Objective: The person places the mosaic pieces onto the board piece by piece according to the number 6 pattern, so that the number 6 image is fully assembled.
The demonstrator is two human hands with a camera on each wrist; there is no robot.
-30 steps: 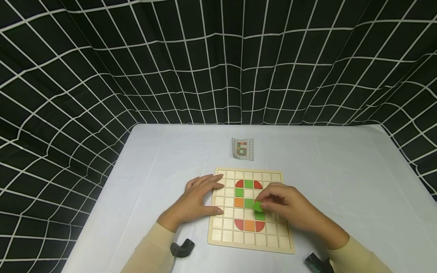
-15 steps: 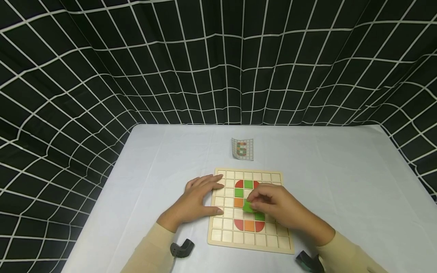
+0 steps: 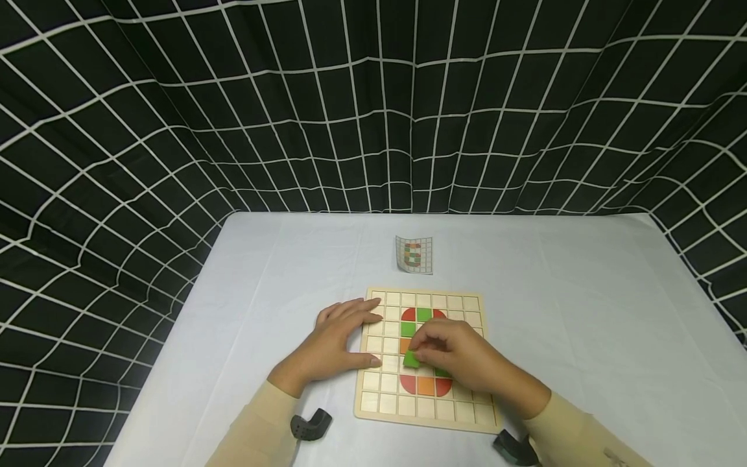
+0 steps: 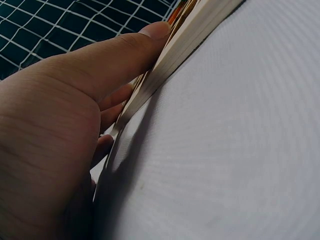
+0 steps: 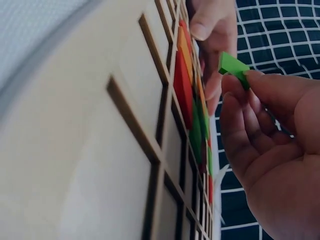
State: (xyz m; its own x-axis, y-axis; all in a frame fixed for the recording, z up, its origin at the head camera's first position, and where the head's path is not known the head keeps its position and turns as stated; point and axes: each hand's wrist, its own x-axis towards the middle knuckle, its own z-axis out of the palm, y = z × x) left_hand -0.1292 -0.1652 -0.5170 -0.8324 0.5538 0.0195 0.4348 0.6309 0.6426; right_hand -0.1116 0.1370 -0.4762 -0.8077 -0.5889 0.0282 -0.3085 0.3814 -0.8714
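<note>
My right hand [image 3: 461,357] pinches a small green square tile [image 3: 411,360] between thumb and fingers. The right wrist view shows that tile [image 5: 231,65] held clear of the wooden grid board [image 3: 388,403]. In the head view the tile appears over the board's middle-left, just below an orange tile. Along the board's left edge rests my left hand [image 3: 332,344], fingers spread and fairly straight; its thumb [image 4: 125,55] lies on the rim. Red rounded tiles [image 3: 408,384], an orange tile [image 3: 426,387] and green tiles [image 3: 424,314] sit in the grid. My right hand hides some middle cells.
Behind the board lies a small, slightly curled card [image 3: 414,255] printed with a coloured grid pattern. The white-covered table [image 3: 280,279] extends around the board. A black curtain with white grid lines [image 3: 327,130] stands behind. Black curved pieces [image 3: 311,425] sit at both wrists.
My right hand has moved left across the board with the green tile, from the right side of the pattern to its left side. The left hand has stayed in place.
</note>
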